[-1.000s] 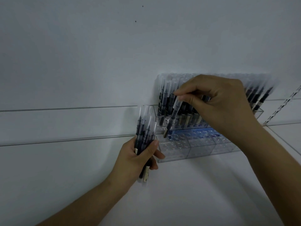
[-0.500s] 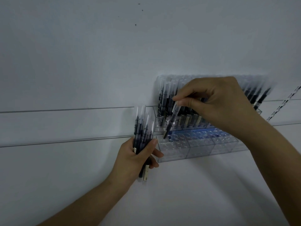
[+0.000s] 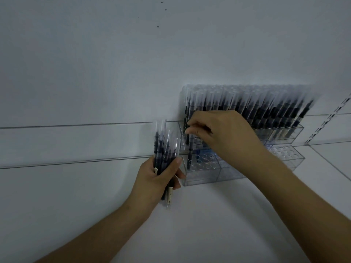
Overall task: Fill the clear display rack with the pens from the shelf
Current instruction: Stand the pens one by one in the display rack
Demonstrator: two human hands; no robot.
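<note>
— While I am lowering this pen [image 3: 190,152] into the rack [image 3: 201,175], what are you worrying about?

— I am watching its tip. My right hand [image 3: 224,133] is pinching the cap end between thumb and fingertips, and the barrel is standing nearly upright at the rack's left end, in the lower front tier. I cannot tell whether the tip is sitting fully in a hole or only resting on the rim of one.

— And if it is only on the rim?

— Then, I am guessing, letting go is going to tip it over, toward the full rows [image 3: 247,109] standing behind it in the rack's upper tier, or out over the rack's front edge.

— What about your other hand?

— My left hand [image 3: 157,179] is curling round a bundle of pens [image 3: 163,154], just left of the rack. They are fanning out at the top and one is hanging lower than the rest below my palm. I am thinking that one may be slipping; any loosening and it is dropping.

— Anything else?

— My right wrist is hanging close over the rack's empty holes [image 3: 205,162], and the caps of the full rows are sitting just behind my knuckles. Pulling away carelessly is risking a knock to those rows.
</note>
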